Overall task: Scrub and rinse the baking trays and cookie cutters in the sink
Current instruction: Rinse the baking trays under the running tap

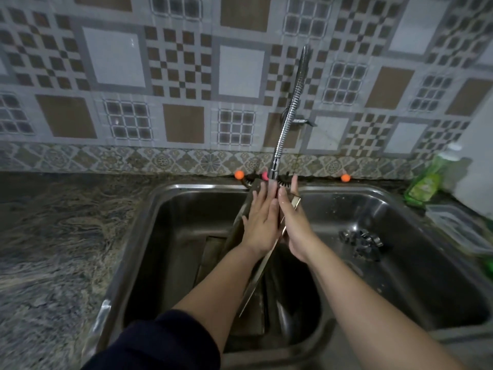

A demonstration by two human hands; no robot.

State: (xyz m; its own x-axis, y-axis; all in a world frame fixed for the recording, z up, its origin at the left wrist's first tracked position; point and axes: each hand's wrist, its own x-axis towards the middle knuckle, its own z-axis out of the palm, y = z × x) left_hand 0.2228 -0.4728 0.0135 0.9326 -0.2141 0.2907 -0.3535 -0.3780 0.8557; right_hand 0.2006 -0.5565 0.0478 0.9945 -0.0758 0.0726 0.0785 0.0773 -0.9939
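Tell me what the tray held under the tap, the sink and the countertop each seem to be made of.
Tray: thin, pale gold-toned sheet metal, judging by its straight glinting edge; any coating is unclear. Sink: likely stainless steel with a brushed grey sheen and soft reflections. Countertop: polished stone, probably granite, from the swirling grey-beige veining.

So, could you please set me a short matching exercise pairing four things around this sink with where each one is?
Things:
1. flat metal baking tray
2. small metal cookie cutters
3. green dish-soap bottle
4. flexible chrome tap spout

Places:
A. on the counter, right of the sink
B. above the hands
C. held on edge between both hands
D. heaped in the right basin

Pairs: 1-C, 2-D, 3-A, 4-B
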